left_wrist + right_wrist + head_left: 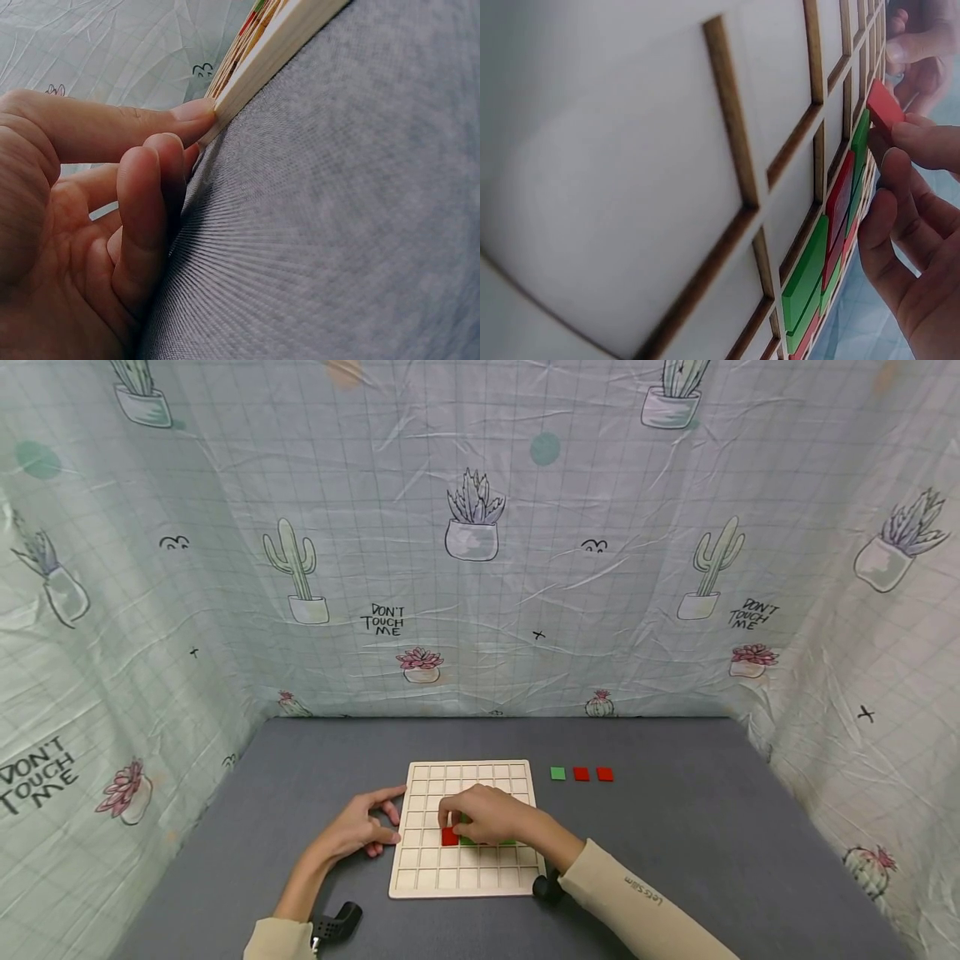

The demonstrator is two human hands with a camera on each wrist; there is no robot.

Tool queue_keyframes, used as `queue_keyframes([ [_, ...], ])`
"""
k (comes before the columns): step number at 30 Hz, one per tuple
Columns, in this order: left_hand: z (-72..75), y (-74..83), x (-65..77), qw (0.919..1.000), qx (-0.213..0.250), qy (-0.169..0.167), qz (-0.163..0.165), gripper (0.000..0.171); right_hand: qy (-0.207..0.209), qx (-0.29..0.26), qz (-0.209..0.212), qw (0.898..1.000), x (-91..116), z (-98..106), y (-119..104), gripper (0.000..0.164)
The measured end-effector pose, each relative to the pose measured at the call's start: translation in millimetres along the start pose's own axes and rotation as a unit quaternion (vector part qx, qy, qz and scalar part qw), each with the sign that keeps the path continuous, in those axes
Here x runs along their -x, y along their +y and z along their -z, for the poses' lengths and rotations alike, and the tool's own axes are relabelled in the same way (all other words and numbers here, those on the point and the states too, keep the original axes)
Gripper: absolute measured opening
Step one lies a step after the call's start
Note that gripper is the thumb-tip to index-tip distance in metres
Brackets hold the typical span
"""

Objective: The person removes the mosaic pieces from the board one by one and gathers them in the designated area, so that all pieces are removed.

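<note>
A makeshift, fabric-walled recording booth is framing this work; the kind of building around it cannot be told. A creased, grid-patterned curtain (525,585) is hanging from nine o'clock through twelve to three, showing printed potted cacti (301,578) at ten and two o'clock and "DON'T TOUCH ME" lettering (386,620). A grey woven-surfaced tabletop (675,860) is filling the space towards six o'clock, while a black wrist camera (339,923) is showing at seven.

My left forearm (302,882) angles up to my left grip (363,823), thumb (386,837) and index finger (386,793) spread apart, the remaining fingers loosely bent. My right forearm (557,843) slants across from the right; my right grip (483,814) points its fingertips downward in a pinch.
</note>
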State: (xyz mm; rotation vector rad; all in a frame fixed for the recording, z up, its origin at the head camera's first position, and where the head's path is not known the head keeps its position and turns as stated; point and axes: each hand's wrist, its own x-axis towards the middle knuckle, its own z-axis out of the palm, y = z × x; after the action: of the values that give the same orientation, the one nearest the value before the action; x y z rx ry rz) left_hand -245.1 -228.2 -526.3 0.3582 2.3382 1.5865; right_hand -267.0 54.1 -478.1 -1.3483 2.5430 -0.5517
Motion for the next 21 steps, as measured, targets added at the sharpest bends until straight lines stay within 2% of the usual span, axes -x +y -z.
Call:
queue_keyframes([
  [9, -0.1, 0.3, 1.5, 1.0, 0.007, 0.001, 0.005, 0.086, -0.001, -0.009, -0.001, 1.0, 0.3, -1.4, -1.2, 0.014],
  [21, 0.7, 3.4, 2.4, 0.9999, 0.004, -0.004, -0.009, 0.085, 0.009, -0.016, 0.004, 1.0, 4.5, 3.4, 0.7, 0.014],
])
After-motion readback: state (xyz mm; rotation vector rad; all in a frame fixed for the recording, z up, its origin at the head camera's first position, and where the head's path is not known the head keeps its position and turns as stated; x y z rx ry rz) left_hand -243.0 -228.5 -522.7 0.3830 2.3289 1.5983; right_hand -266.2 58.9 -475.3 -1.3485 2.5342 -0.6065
